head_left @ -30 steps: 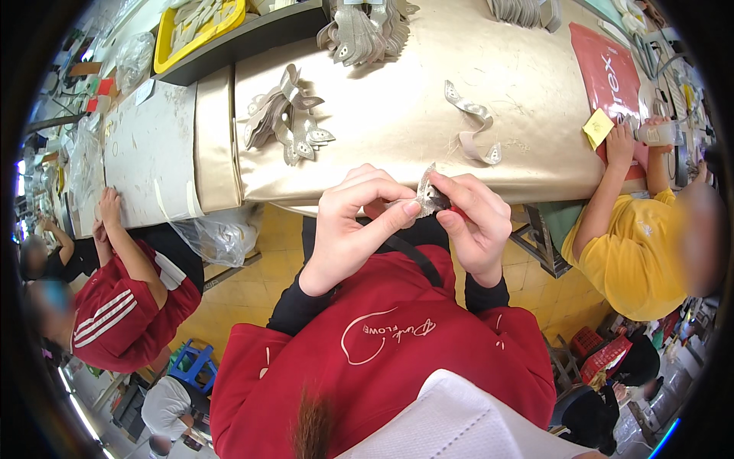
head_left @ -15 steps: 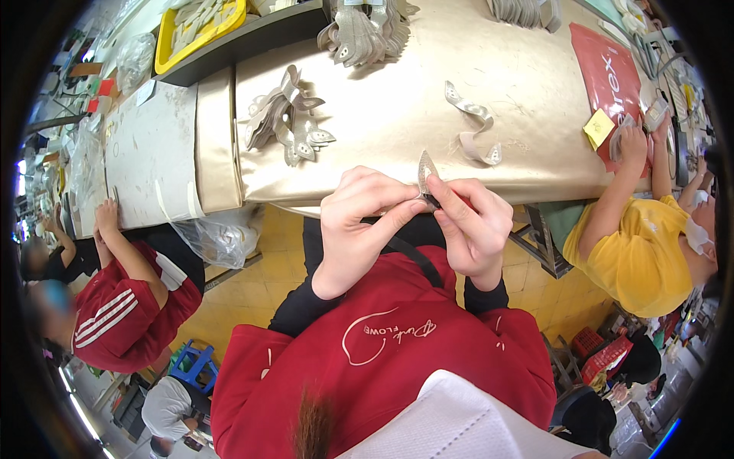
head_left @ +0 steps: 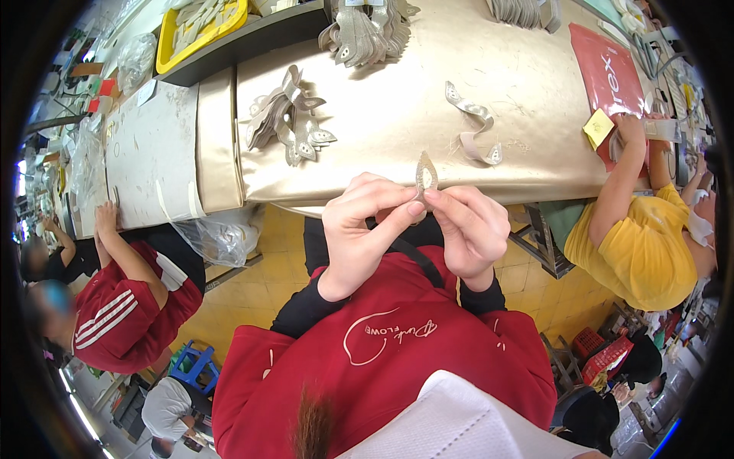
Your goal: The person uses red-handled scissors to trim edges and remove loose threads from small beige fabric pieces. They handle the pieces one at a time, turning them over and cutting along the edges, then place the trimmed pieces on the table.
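Between both hands, just in front of the table's near edge, is a grey leaf-tipped strap piece (head_left: 426,173); its pointed end stands up with a pale patch in the middle. My left hand (head_left: 367,222) pinches it low on one side with thumb and forefinger. The fingers of my right hand (head_left: 472,229) are closed on its other side. The lower part of the piece is hidden by my fingers. Beyond my hands, a curled grey strap (head_left: 475,115) lies on the table. To the left sits a loose pile of similar straps (head_left: 287,118).
A gold-covered table (head_left: 382,115) spans the front. At its far side are a thick bundle of straps (head_left: 367,34), another stack (head_left: 524,11) and a yellow tray (head_left: 202,30). A co-worker in yellow (head_left: 638,245) sits at right, another in red (head_left: 126,306) at left.
The strap piece has turned so its leaf tip faces me more flatly. My right fingers have shifted slightly left and lower along it. The co-worker in yellow has moved their arms.
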The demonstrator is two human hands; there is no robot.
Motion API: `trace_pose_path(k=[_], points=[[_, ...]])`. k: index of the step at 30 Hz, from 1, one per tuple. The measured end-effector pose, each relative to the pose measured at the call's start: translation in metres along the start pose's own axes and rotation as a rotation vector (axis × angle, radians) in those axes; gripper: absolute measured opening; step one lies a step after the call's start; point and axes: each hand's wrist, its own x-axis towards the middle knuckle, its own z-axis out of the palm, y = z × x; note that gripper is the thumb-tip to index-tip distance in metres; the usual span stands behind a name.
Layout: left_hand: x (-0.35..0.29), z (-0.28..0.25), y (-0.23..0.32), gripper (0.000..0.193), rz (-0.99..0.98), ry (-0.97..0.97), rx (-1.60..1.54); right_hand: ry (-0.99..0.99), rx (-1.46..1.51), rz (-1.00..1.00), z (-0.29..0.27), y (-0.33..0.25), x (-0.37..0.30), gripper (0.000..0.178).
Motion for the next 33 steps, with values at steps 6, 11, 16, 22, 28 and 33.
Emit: trace_pose_path(k=[6, 11, 16, 22, 28, 33], points=[[-0.003, -0.003, 0.003, 0.014, -0.165, 0.008, -0.203, -0.039, 0.103, 0.089, 0.000, -0.003, 0.003, 0.037], [-0.004, -0.001, -0.002, 0.015, -0.192, 0.021, -0.314, -0.058, 0.043, 0.083, 0.000, -0.005, 0.003, 0.039], [-0.006, 0.001, -0.004, 0.015, -0.202, 0.010, -0.384, -0.024, -0.011, 0.060, 0.005, -0.006, 0.000, 0.043], [-0.008, 0.003, 0.000, 0.015, -0.249, 0.010, -0.355, -0.050, -0.135, -0.025, 0.004, -0.001, -0.002, 0.041], [-0.007, 0.001, -0.001, 0.016, -0.339, 0.069, -0.476, 0.187, 0.179, 0.230, 0.005, 0.004, -0.011, 0.032], [-0.006, -0.006, -0.001, 0.016, -0.419, 0.103, -0.506, 0.431, 0.542, 0.559, -0.015, 0.011, -0.013, 0.049]])
